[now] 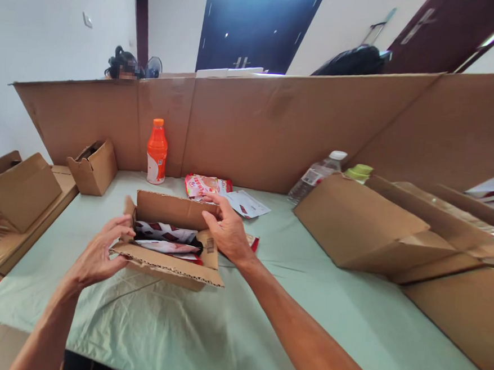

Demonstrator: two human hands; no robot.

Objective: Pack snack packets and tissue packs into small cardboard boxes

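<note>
Fingers, left hand: spread, thumb well parted; at the carton's left end, fingertips by the side flap, thumb by the front corner.
Fingers, right hand: thumb and forefinger parted at the back right corner; cannot tell whether they pinch the board.
Open carton: brown corrugated, flaps up, between both hands on the table; printed label on right flap.
Carton contents: white packet with dark red diamonds; paler packet in front.
Behind carton: red-and-white snack bag; white printed packet just beside it.
Back left: orange-capped drink bottle, upright; small open box.
Far left: open-flapped box on a flat carton.
Right: clear bottle, white-capped, tilted; green lid; larger open cartons.
Table: pale green cloth, creased.
Rear: cardboard partition; beyond it, a person's dark hair, fan, dark double door.
</note>
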